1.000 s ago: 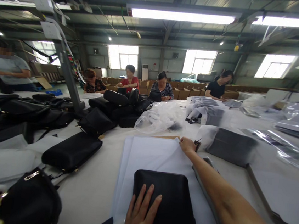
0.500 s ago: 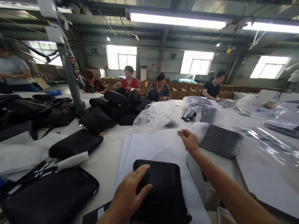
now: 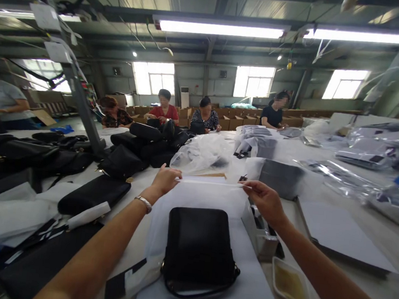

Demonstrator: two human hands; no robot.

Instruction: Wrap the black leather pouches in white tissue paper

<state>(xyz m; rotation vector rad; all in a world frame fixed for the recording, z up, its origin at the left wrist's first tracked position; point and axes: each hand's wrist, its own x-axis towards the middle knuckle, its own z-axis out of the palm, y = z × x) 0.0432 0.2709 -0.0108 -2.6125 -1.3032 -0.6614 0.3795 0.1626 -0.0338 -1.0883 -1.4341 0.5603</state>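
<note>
One white sheet [image 3: 212, 197] is pinched by its far edge — left hand [image 3: 165, 181] at one end, right hand [image 3: 265, 202] at the other — beyond a black bag [image 3: 198, 247].

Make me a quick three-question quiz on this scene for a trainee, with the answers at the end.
1. Multiple choice: what do the left hand and right hand hold between them?
A) a grey box
B) a white sheet
C) a blue bag
2. True or false: neither hand touches the black bag at the picture's lower middle.
3. Fill in left or right: the bracelet sits just behind the person's ____ hand.

Key: 1: B. 2: true. 3: left.
</note>
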